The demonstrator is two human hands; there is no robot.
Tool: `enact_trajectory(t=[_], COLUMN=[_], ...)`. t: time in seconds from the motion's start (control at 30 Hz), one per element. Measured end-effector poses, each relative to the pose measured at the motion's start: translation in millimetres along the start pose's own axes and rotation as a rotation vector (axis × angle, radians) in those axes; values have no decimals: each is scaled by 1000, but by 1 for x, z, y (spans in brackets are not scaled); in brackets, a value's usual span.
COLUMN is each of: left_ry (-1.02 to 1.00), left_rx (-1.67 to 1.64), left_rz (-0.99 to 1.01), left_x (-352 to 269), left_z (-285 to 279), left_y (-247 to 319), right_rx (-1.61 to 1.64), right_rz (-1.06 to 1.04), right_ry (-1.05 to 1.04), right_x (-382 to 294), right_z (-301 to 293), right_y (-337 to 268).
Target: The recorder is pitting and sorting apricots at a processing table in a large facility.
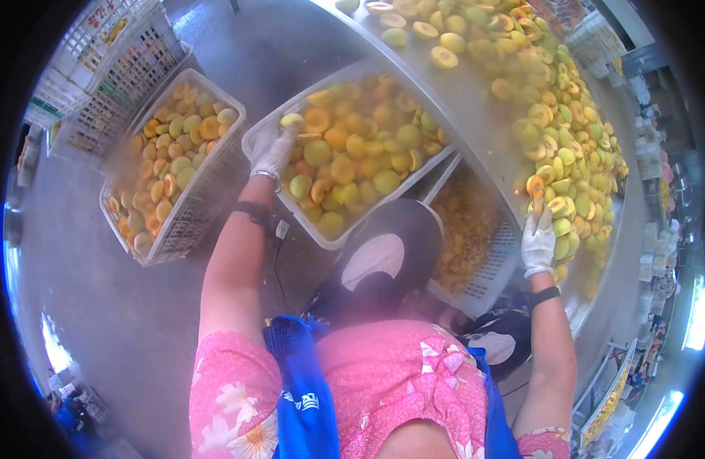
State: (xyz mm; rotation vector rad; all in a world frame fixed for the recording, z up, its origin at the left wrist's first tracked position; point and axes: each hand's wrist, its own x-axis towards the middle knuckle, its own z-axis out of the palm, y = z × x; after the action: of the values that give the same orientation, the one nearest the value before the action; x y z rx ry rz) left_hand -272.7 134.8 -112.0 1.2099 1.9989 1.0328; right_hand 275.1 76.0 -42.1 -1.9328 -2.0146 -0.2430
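Observation:
My left hand, in a white glove, is at the left end of a white plastic crate full of halved yellow and orange fruit, perhaps peaches or apricots. A yellow-green fruit piece is at its fingertips. On the right, my right hand, gloved too, reaches over the metal table at the edge of a long heap of halved fruit. Its fingers hold a small tool, partly hidden, with an orange fruit half at its tip.
Another crate of fruit halves stands on the floor at the left, beside stacked white crates. Under the table edge is a crate of small orange pieces. My knees are between the crates. People and more crates show at the far right rim.

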Motion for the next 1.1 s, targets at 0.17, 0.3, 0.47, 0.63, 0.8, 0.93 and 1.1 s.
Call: enact_trajectory(t=[0.17,0.3,0.47,0.63,0.8,0.93,1.1], left_ry=[156,-185,-194,-183,-327,-338,-386], left_rx=[492,556,550,571,632,847,1187], left_rz=[406,490,570,511,466,625,630], left_x=[-9,-28,-16,12,51,82,123], left_z=[28,81,106,87,120,161,197], left_y=[-6,28,34,73,97,100,99], right_rx=[3,-45,22,52,24,121,209], right_rz=[26,-46,72,13,30,13,74], right_ry=[-39,40,-81,-27,-75,-45,-128], right_x=[0,-1,3,0,-3,-4,-1], right_z=[-4,-2,-9,-4,-11,-4,-17], right_y=[-5,-3,-11,-6,-8,3,-13])
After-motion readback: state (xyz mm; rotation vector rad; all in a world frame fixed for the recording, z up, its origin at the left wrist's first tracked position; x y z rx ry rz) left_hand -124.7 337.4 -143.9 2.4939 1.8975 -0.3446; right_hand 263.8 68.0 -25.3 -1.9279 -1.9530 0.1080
